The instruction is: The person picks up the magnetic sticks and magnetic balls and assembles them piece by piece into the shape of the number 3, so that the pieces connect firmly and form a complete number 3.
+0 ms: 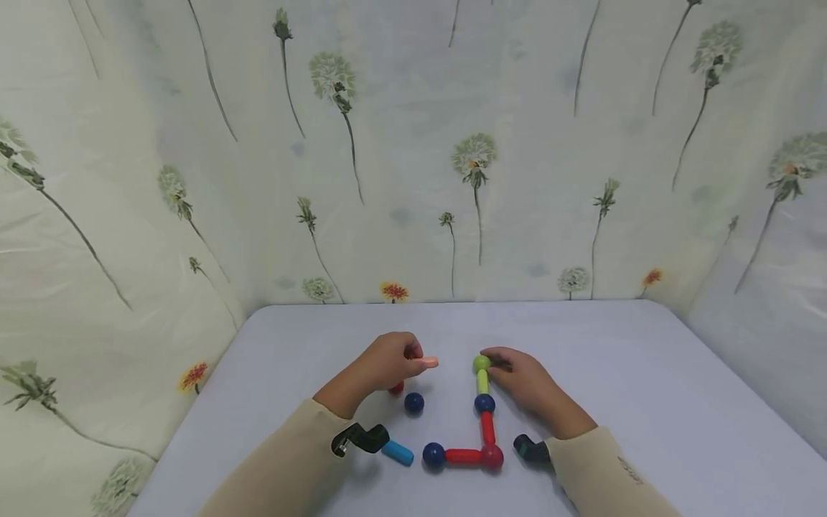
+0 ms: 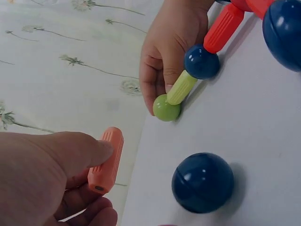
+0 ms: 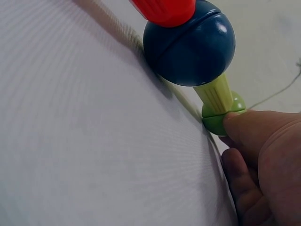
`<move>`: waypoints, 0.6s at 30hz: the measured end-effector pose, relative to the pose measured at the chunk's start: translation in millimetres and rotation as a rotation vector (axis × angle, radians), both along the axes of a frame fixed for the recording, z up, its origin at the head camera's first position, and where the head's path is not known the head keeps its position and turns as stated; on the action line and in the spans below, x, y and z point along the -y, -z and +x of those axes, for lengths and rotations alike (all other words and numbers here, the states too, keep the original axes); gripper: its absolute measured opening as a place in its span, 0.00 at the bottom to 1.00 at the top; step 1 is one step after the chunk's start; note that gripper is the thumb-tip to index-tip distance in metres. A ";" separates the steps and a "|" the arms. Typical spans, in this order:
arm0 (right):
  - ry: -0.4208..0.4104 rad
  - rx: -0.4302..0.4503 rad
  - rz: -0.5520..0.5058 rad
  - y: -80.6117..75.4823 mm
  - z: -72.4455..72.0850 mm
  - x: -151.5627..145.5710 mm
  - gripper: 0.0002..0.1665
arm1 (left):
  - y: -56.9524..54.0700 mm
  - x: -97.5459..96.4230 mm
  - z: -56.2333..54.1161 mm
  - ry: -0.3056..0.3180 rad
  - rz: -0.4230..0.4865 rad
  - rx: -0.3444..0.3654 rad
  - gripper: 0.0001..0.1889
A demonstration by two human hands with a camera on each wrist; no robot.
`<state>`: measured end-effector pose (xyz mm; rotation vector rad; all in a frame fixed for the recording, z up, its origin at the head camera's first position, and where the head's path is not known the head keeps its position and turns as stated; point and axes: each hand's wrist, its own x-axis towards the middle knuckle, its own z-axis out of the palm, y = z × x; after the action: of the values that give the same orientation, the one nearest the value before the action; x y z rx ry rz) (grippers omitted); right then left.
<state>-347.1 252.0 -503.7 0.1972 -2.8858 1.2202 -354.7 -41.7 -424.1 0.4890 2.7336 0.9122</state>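
Pinches the orange rod (image 1: 429,362) in fingers of the left hand (image 1: 390,361), above the surface (image 1: 614,359); clamps fingers of the right hand (image 1: 525,377) on the green ball (image 1: 481,363), toward the far edge.

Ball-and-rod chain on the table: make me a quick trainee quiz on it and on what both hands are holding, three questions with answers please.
1. True or false: the left hand is holding the light-blue rod.
2. Which ball does the right hand hold?
A) a red ball
B) a dark-blue ball
C) the lime-green ball
3. How many rods are joined into the ball-and-rod chain?

Key:
1. False; it pinches an orange rod.
2. C.
3. Three: one lime-green and two red.
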 end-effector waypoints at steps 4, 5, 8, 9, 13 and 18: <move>-0.001 0.005 0.005 1.9 -1.1 2.1 0.24 | 3.5 -11.0 -8.2 -0.014 -0.024 0.024 0.14; -0.003 0.007 0.008 2.2 -1.2 2.5 0.24 | 4.3 -13.7 -10.0 -0.020 -0.031 0.028 0.14; 0.002 0.002 0.011 1.8 -0.8 2.6 0.24 | 7.1 -22.5 -15.3 -0.039 -0.054 0.032 0.15; 0.010 0.001 0.010 1.4 -0.7 2.3 0.24 | 8.0 -25.9 -17.0 -0.046 -0.061 0.032 0.15; 0.019 -0.002 0.024 0.2 0.0 0.4 0.24 | 11.0 -38.9 -23.1 -0.066 -0.078 0.024 0.16; 0.018 0.005 0.038 -0.1 -0.3 -0.6 0.24 | 15.6 -50.4 -29.7 -0.095 -0.062 0.027 0.15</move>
<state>-347.4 252.6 -503.6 0.1677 -2.9101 1.1650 -384.4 8.6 -439.7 0.3358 2.7721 0.8466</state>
